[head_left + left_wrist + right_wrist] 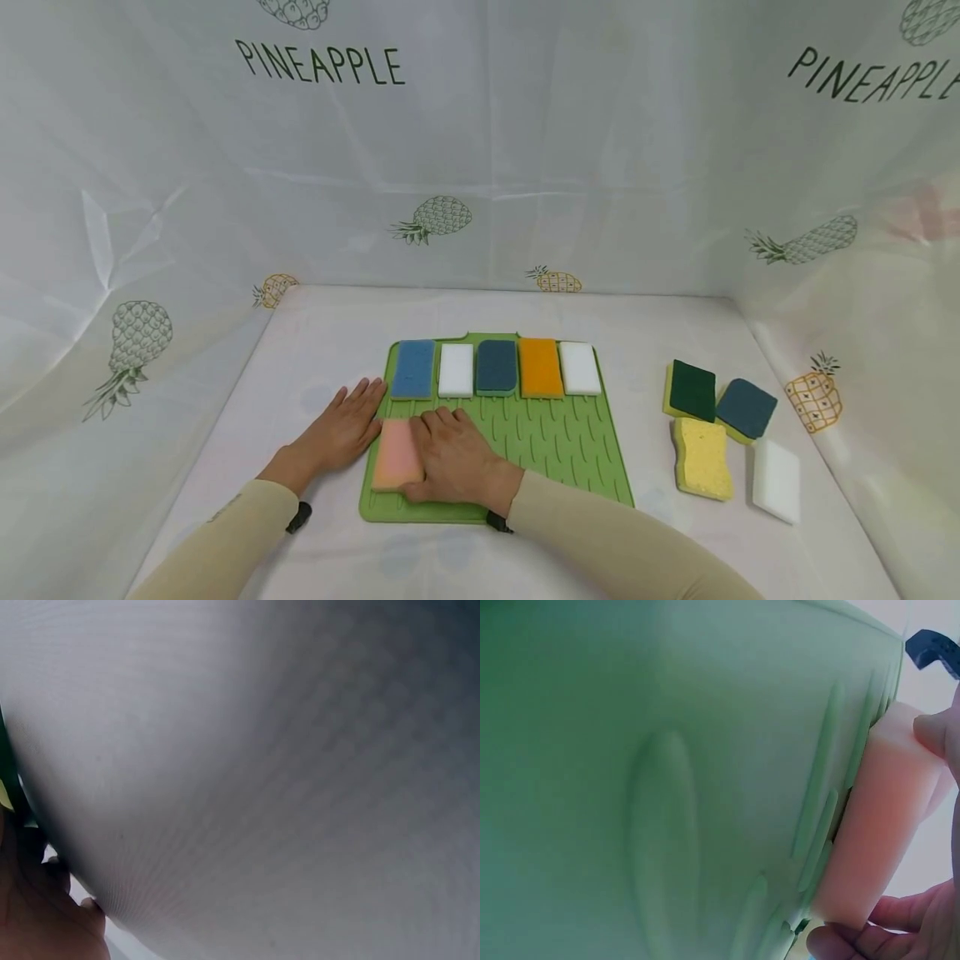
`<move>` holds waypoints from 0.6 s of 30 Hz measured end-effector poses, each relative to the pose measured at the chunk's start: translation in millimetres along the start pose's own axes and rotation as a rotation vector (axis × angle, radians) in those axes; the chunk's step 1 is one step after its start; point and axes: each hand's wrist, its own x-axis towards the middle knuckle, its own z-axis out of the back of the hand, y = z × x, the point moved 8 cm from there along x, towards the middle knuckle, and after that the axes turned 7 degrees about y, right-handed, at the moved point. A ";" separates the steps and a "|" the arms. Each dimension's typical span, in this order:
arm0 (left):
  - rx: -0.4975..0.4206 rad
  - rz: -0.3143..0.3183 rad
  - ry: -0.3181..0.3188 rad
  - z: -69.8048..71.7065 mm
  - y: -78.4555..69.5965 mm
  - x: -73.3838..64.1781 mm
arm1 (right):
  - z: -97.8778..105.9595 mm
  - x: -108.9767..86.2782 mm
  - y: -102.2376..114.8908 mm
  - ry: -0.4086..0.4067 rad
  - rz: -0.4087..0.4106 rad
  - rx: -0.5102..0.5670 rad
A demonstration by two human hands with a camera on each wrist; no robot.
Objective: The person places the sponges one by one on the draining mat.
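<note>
A pink-and-orange sponge (398,457) lies on the front left part of a ribbed green mat (555,442). My right hand (453,458) grips this sponge from its right side. In the right wrist view the thumb is at one end of the pink sponge (881,817) and the fingers are at the other. My left hand (347,427) rests with extended fingers along the mat's left edge, its thumb close to the sponge's upper left corner. Pale cloth fills most of the left wrist view, with part of the left hand (45,915) at the lower left.
Along the mat's back edge stand a blue sponge (412,369), white sponges (456,370) (581,368), a dark blue sponge (497,365) and an orange sponge (541,367). To the right lie a green sponge (693,390), a blue-grey sponge (747,407), a yellow sponge (702,458) and a white block (776,481).
</note>
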 end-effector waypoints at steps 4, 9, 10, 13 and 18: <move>-0.008 0.004 -0.001 -0.3 0.7 0.3 | 1.9 -0.4 -1.6 0.001 -0.003 0.027; -0.008 0.002 -0.005 -0.4 0.3 0.1 | 11.5 -6.0 -10.5 0.034 -0.021 0.084; -0.005 0.002 -0.005 -0.7 0.3 0.1 | 14.4 -7.9 -14.2 0.034 -0.025 0.086; -0.009 0.004 -0.006 -1.1 0.4 0.3 | 25.3 -15.6 -30.2 -0.008 -0.037 0.064; -0.029 0.001 -0.005 -0.8 -0.7 0.6 | 42.9 -37.9 -72.8 -0.120 -0.080 0.014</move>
